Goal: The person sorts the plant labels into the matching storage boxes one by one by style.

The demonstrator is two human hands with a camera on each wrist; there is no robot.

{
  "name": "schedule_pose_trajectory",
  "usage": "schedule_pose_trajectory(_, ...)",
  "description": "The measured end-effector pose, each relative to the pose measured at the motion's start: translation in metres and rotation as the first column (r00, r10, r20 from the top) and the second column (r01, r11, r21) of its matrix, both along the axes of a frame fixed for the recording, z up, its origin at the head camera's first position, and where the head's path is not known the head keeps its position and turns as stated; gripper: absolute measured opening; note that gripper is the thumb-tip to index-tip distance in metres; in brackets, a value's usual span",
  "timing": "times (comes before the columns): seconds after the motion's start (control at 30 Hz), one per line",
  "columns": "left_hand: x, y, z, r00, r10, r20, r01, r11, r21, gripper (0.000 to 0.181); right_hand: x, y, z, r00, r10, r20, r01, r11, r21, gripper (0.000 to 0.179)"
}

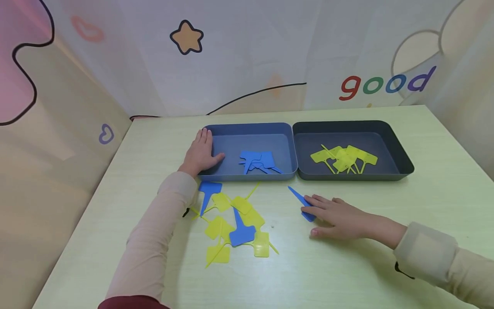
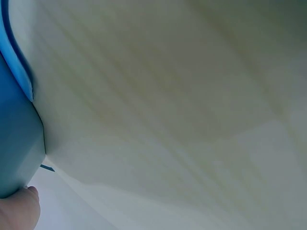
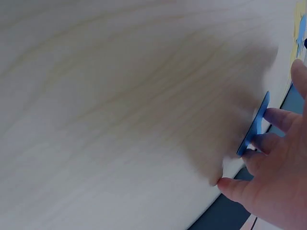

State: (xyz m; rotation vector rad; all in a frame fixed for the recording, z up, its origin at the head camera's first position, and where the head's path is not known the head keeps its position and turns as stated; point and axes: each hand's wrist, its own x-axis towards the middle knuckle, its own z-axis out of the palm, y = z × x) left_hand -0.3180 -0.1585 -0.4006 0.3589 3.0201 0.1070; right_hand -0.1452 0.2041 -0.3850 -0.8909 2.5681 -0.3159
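— Why is the left hand point(image 1: 198, 154) on the blue tray point(image 1: 252, 141), left of centre?
— Probably to steady it: fingers straight at the edge, thumb inside.
— And the right hand point(image 1: 341, 218)?
— Fingers straight against one blue tag point(image 1: 297, 195), right of centre (thumb apart, no pinch), presumably to control it.

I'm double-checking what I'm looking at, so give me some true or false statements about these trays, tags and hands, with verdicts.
1. The blue tray holds blue plant tags. True.
2. Every tag in the trays is blue. False: the dark gray tray holds yellow plant tags.
3. The left hand touches the blue tray. True.
4. Both hands touch trays. False: the right hand has its fingers on a separate blue tag.
5. The loose pile mixes yellow and blue. True.
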Motion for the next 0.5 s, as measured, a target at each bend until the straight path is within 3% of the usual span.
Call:
schedule_pose_trajectory(0.13,0.0001,-0.0001,0.0008,1.000,0.000,0.003,0.000,1.000,-0.004,0.089,0.0015,0.0029,-0.0001,1.000,0.007,-0.009,-0.007,0.997,-0.079,0.061)
schedule_pose_trajectory(0.23,0.0003,-0.0001,0.0011,1.000,0.000,0.006,0.000,1.000,-0.001,0.088,0.0019,0.0015,0.0007,0.996,-0.029,-0.080,0.019,0.992,-0.123,0.061)
schedule_pose_trajectory(0.37,0.0004,0.0003,0.0010,1.000,0.003,0.005,-0.003,1.000,0.003,0.088,-0.0005,-0.0033,0.0025,0.963,-0.184,-0.199,0.168,0.981,-0.094,0.072)
schedule_pose_trajectory(0.5,-0.0001,0.0007,-0.0001,1.000,0.005,0.003,-0.005,1.000,-0.003,0.088,-0.0038,-0.0058,0.0029,0.923,-0.301,-0.242,0.307,0.952,-0.010,0.078)
